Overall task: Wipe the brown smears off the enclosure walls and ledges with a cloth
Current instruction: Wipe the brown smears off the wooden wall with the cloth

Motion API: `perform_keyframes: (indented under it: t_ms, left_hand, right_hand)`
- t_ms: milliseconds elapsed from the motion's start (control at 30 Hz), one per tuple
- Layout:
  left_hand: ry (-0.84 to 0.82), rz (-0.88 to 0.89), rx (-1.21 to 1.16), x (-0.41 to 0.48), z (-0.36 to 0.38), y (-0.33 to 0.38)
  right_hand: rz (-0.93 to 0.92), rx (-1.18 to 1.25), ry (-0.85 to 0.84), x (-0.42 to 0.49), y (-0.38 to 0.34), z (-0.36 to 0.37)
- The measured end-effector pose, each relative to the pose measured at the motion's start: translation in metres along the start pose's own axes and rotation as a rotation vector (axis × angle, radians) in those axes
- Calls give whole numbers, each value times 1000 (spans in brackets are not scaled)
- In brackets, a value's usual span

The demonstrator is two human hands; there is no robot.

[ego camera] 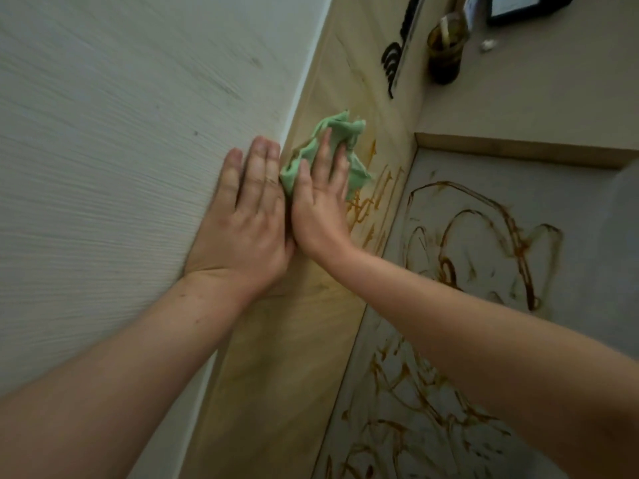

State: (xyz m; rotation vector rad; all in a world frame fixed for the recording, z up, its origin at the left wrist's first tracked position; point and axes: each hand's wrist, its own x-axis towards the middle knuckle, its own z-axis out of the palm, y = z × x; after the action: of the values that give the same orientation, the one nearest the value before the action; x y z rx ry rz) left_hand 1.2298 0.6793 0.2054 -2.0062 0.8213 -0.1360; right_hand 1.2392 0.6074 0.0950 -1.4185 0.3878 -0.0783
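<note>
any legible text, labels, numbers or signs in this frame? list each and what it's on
None can be read.
Black-framed panel, top right: pale face too blurred to read.
Black curled marks on the tan wall strip: shapes, not legible as characters.
Brown smears on the grey wall: scribbles, not writing.
</note>
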Motion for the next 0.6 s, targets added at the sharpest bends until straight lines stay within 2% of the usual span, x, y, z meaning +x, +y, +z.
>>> perform_keyframes:
  t_ms: [67,133,233,333,433,500,600]
  left_hand:
    - [4,1,6,0,0,1]
    - [0,22,37,0,-2,2]
    - [-19,23,28,0,-5,2]
    - [-19,19,36,-1,-3,1]
    - [-1,21,40,-1,-3,3]
    - [0,13,42,-1,-4,3]
    - [2,4,45,0,-2,3]
  right_hand:
    - [-43,2,71,23,-5,-3]
    - [1,15,148,61,-6,-15]
    - [84,11,168,104,11,-30]
    - [-37,-105,146,90,35,-21]
    - [-113,-98,92,38,75,-9]
    - [-91,-99,77,22,97,-9]
    - [31,-92,91,59,98,-22]
